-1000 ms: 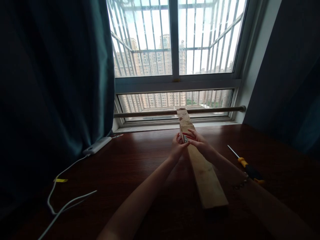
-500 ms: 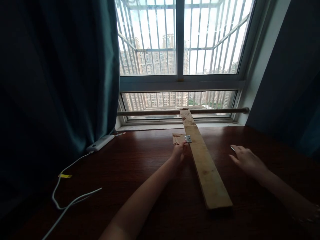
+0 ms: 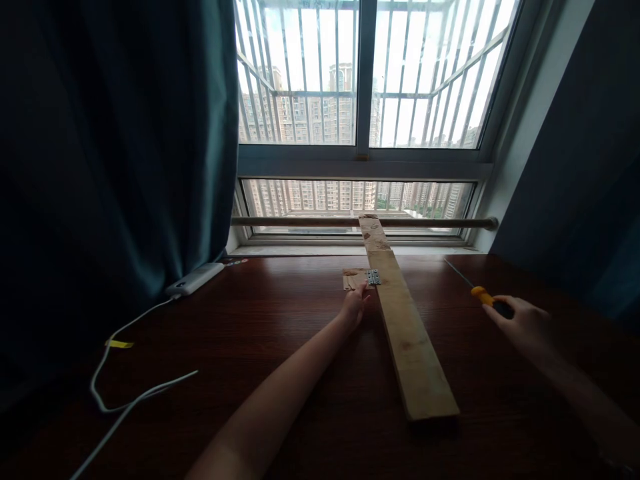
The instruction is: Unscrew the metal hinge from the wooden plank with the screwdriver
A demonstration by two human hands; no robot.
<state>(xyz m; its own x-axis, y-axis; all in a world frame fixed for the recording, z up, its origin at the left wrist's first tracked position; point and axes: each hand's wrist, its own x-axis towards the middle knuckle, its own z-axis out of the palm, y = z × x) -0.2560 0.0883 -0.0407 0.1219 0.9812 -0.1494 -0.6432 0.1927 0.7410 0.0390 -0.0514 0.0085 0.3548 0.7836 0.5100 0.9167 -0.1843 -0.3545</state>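
My left hand (image 3: 354,309) is closed at the near edge of a small wooden piece (image 3: 353,277), its fingers just below a metal hinge (image 3: 373,277). The hinge lies across the small piece and the left side of a long wooden plank (image 3: 413,333). To the right of the plank, my right hand (image 3: 527,325) grips a screwdriver (image 3: 481,294) by its yellow and black handle. The thin shaft points up and left, away from me, with its tip apart from the plank. The fingertips of my left hand are partly hidden.
The plank's far end reaches a horizontal rail (image 3: 300,221) before the barred window. On the left of the dark wooden tabletop (image 3: 280,313) lie a white power strip (image 3: 195,279), a white cable (image 3: 100,373) and a yellow tag (image 3: 120,344). A blue curtain (image 3: 200,133) hangs at left.
My right hand has moved to the right, and the screwdriver now shows plainly in it. My left hand stays at the small wooden piece. The view has shifted slightly.
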